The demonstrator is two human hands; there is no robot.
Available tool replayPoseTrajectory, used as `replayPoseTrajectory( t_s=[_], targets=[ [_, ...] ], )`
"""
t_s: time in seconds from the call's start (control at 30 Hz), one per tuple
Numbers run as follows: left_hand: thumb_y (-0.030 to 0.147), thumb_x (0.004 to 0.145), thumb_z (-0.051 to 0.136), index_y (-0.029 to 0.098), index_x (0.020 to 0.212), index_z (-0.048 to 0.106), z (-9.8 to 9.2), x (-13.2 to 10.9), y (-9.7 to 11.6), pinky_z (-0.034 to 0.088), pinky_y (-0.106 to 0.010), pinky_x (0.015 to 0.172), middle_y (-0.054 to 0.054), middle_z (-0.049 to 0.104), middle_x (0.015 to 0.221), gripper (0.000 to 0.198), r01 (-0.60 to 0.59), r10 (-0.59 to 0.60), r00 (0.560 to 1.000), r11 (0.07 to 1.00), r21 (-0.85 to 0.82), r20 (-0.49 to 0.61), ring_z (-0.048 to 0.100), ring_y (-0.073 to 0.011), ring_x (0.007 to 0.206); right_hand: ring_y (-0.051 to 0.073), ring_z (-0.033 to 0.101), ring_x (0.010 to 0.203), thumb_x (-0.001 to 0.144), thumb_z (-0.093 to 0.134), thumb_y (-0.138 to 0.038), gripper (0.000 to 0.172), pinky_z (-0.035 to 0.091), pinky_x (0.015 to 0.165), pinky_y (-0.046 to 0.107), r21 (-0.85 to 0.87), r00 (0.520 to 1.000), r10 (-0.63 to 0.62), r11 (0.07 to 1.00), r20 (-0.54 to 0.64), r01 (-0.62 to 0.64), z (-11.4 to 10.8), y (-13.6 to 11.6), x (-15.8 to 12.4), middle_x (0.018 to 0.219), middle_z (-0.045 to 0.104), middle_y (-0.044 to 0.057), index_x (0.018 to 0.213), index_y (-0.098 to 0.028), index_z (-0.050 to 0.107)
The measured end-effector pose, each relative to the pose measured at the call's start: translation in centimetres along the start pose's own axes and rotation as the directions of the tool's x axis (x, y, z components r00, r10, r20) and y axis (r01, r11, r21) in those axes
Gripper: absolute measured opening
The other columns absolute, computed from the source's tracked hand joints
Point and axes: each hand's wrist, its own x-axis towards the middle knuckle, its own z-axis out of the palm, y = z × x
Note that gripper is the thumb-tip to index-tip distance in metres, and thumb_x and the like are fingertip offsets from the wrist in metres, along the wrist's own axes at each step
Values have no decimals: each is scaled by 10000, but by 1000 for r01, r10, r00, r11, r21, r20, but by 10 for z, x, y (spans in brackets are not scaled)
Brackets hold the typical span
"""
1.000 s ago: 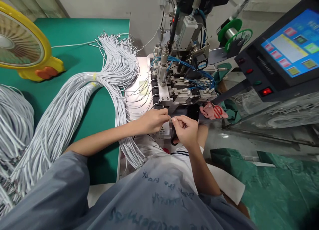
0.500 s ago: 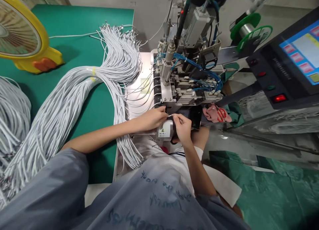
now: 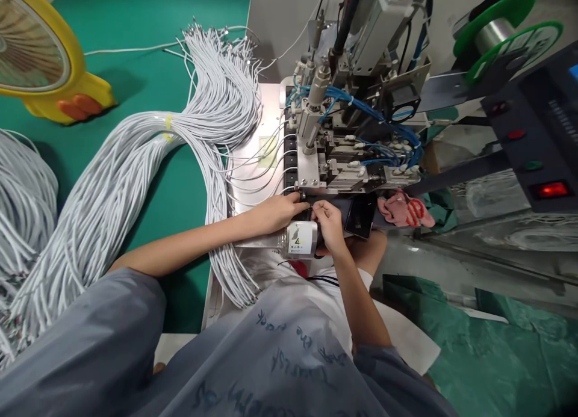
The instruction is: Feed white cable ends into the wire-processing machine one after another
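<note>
some cables [image 3: 261, 179] already enter the machine [image 3: 309, 167], a bundle [image 3: 130, 143] lies outside across right edge of the table [image 3: 108, 20], and whether left hand [image 3: 283, 212] or right hand [image 3: 329, 222] grips i cannot tell.

Thin white cables [image 3: 108, 182] bundled across green tabletop [image 3: 126, 80]; several arch right to black machine blocks [image 3: 290, 162]. Piece [image 3: 311, 207] at fingertips [image 3: 320, 207] too small to identify.

The green tabletop [image 3: 135, 14] bears 1 yellow fan [image 3: 77, 59], 1 taped white cable bundle [image 3: 135, 158] and, far left, apparently another bundle [image 3: 22, 182].
</note>
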Motion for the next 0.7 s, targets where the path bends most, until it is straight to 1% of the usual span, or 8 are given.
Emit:
replayPoseTrajectory(
  t_s=[0.2, 0.33, 0.4, 0.47, 0.53, 0.57, 0.63, 0.7],
  targets=[
    [110, 890, 419, 137, 1174, 575, 0, 2, -1, 457, -243, 577, -124, 548, 1017, 325, -45, 41, 999, 989, 141, 29, 607, -137, 678, 92, 384, 502, 820, 534, -401, 268, 315, 511, 242, -55, 999, -7, 998, 34, 8, -2, 3, 3, 549, 462, -46, 657, -191, 495],
    [89, 880, 425, 125, 1181, 564, -3, 1, 1, 440, -253, 557, -128, 555, 1011, 333, -68, 61, 997, 978, 198, 44, 611, -156, 695, 93, 336, 508, 835, 517, -470, 320, 278, 504, 239, -80, 997, -65, 994, 44, 68, 1, 10, 3, 541, 364, -60, 673, -199, 471],
    [66, 859, 435, 112, 1129, 589, -8, -1, 2, 423, -255, 539, -115, 569, 950, 313, -70, 57, 997, 970, 235, 61, 603, -156, 666, 90, 285, 495, 814, 524, -527, 366, 247, 485, 238, -54, 998, -64, 996, 11, 65, 5, 14, 4, 534, 301, -69, 660, -206, 442],
    [47, 826, 453, 93, 946, 641, -15, -3, 4, 401, -256, 526, -97, 577, 837, 228, -51, 31, 996, 962, 269, 80, 593, -159, 648, 89, 256, 491, 793, 522, -572, 407, 228, 473, 237, -36, 998, -49, 998, -30, 48, 9, 17, 5, 532, 270, -73, 642, -212, 409],
    [34, 788, 469, 94, 749, 637, -21, -5, 5, 376, -257, 511, -86, 571, 745, 183, -20, -7, 995, 959, 282, 95, 586, -163, 643, 88, 246, 489, 786, 516, -582, 415, 224, 467, 235, -41, 998, -28, 999, -55, 26, 10, 17, 7, 533, 261, -74, 637, -214, 395],
    [30, 773, 471, 100, 705, 628, -23, -6, 5, 363, -259, 504, -84, 573, 729, 184, -4, -23, 995, 961, 277, 93, 583, -162, 640, 87, 247, 488, 790, 511, -573, 407, 226, 465, 233, -50, 998, -17, 999, -62, 14, 10, 15, 7, 532, 262, -74, 636, -214, 395],
    [30, 762, 465, 108, 715, 633, -24, -8, 3, 344, -264, 495, -87, 592, 756, 192, 30, -52, 995, 966, 257, 80, 575, -152, 618, 89, 268, 493, 809, 496, -527, 377, 243, 468, 230, -98, 994, -27, 995, -106, 17, 8, 8, 4, 536, 281, -70, 628, -209, 403],
    [44, 779, 445, 111, 777, 646, -24, -9, 0, 327, -271, 486, -95, 607, 801, 212, 74, -89, 995, 964, 254, 49, 571, -149, 594, 95, 319, 515, 839, 469, -457, 333, 283, 491, 229, -200, 961, -135, 976, -242, 87, 9, -3, -8, 553, 335, -58, 629, -201, 428]
  ],
)
